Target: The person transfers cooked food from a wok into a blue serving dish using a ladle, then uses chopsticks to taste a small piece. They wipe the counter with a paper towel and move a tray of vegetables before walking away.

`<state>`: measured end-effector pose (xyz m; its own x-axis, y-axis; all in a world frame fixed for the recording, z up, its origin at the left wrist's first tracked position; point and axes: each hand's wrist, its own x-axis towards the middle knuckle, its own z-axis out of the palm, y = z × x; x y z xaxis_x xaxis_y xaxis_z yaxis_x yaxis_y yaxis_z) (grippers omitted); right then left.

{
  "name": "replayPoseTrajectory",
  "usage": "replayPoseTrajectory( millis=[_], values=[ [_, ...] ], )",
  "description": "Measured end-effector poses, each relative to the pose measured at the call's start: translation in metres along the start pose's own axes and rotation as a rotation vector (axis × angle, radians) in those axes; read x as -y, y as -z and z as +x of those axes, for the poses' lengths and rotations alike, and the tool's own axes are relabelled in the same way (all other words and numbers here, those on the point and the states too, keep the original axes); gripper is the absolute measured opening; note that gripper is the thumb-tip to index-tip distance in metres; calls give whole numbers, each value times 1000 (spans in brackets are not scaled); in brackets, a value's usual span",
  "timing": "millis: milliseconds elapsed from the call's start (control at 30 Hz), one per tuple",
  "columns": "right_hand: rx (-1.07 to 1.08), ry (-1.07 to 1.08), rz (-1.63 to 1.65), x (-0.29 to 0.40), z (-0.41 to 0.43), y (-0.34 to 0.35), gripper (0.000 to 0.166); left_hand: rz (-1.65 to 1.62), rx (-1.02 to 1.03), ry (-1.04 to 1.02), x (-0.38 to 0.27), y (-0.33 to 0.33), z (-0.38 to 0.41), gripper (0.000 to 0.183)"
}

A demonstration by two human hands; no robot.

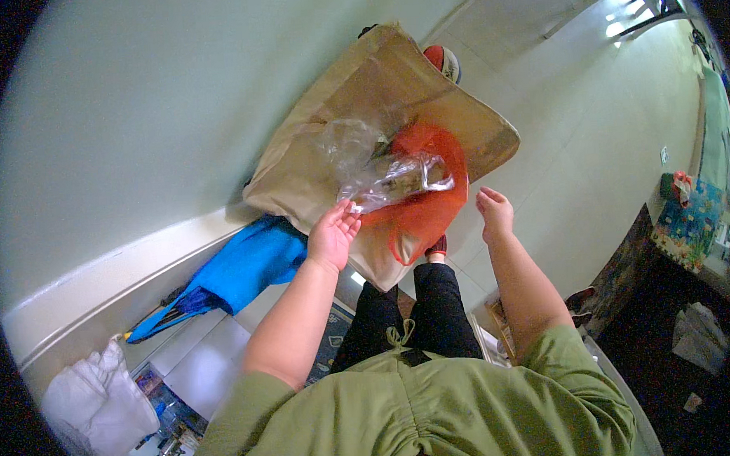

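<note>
In front of me is a large, wide-mouthed tan fabric bag (300,163). Over its opening lies a crumpled clear plastic bag (362,178), along with a red plastic bag (437,137) whose handle loop hangs over the near edge. At the clear plastic's near edge, my left hand (333,234) pinches a bit of it between thumb and fingertips, palm partly turned up. My right hand (495,214) is raised to the right of the red bag, apart from it. Its fingers are curled together, and nothing shows in them.
A blue bag (249,256) lies along the wall at left, with white cloth (101,400) nearer me. Behind the tan bag a ball (446,63) sits on the tiled floor. To the right stands a surface with a patterned blue cover (693,220); a white frame (576,6) is at the far end.
</note>
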<state>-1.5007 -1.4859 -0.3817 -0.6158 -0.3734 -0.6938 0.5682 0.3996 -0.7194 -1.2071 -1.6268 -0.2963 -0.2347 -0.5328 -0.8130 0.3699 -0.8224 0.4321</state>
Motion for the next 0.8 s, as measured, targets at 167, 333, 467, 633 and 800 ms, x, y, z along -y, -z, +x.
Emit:
replayPoseTrajectory(
  millis=[167, 333, 467, 633, 800],
  values=[
    [259, -65, -555, -65, 22, -8, 30, 56, -34, -9, -14, -24, -16, 28],
    [235, -450, 179, -139, 39, -17, 25, 45, -25, -10, -12, -18, -16, 30],
    [-61, -47, -199, -76, 13, 1, 18, 54, 77, -19, -11, -18, -32, 29],
    [-112, 194, -340, 7, -22, 74, 17, -77, 175, 42, -12, -49, -53, 27],
    [-141, 292, -316, 72, -96, 128, 15, 83, 160, -52, 6, -51, -34, 23]
  ],
)
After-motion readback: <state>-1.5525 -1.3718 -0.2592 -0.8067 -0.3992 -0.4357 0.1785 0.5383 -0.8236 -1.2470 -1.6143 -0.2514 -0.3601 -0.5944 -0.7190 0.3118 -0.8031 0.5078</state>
